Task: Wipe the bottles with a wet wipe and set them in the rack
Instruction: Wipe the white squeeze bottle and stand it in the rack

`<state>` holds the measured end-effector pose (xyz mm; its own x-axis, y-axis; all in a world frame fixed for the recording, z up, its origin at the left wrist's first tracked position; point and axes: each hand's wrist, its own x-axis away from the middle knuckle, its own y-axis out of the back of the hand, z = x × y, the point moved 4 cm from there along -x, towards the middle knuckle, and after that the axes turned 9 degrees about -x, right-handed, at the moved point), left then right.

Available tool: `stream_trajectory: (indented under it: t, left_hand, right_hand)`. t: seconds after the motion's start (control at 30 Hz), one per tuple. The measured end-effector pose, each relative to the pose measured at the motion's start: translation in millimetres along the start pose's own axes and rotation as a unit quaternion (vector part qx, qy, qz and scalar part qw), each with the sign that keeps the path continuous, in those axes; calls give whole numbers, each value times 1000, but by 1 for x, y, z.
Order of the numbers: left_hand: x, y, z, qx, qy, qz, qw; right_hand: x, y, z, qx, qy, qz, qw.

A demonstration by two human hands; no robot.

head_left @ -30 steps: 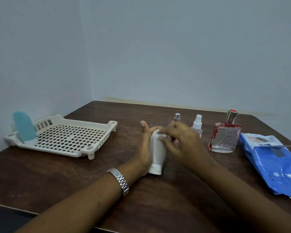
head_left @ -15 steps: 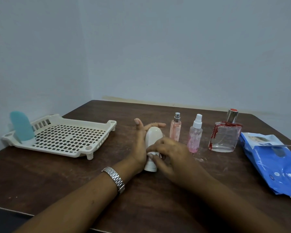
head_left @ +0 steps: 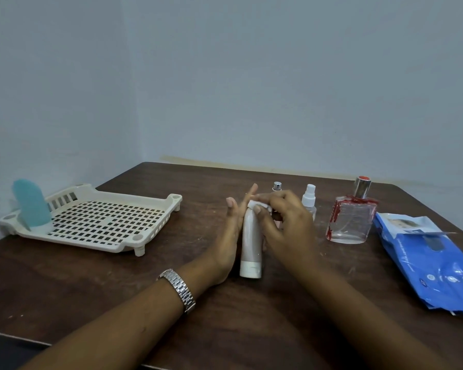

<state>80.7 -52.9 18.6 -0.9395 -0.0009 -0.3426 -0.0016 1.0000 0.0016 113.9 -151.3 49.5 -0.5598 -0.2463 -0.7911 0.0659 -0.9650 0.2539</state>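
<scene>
A white tube bottle [head_left: 250, 244] stands cap-down on the table's middle. My left hand [head_left: 230, 236] steadies it from the left with straight fingers against its side. My right hand [head_left: 284, 222] pinches a small white wet wipe [head_left: 257, 204] against the tube's top end. Behind my right hand stand a small pink spray bottle [head_left: 277, 186], mostly hidden, and a clear spray bottle with a white cap [head_left: 309, 200]. A square glass perfume bottle with red trim [head_left: 350, 216] stands further right. The cream rack [head_left: 96, 222] lies at the left with a teal bottle [head_left: 31, 209] standing in its far left corner.
A blue pack of wet wipes [head_left: 433, 260] lies at the right edge of the dark wooden table [head_left: 171, 303]. Walls close the table off at the back and on the left. A metal watch [head_left: 178, 289] sits on my left wrist.
My right hand with the wipe has slid from the tube's lower part up to its top end. My left hand has stayed against the tube's left side.
</scene>
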Motion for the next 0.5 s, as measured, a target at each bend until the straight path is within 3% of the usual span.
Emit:
stream_trajectory:
  t: [0.17,0.5]
  left_hand:
    - [-1,-1,0,9,-10,-1,1000]
    - [-5,14,13,41,69,-42,996]
  right_hand:
    - [7,-5,2,-31,0,37,999]
    - [22,-10,14,45,69,233,969]
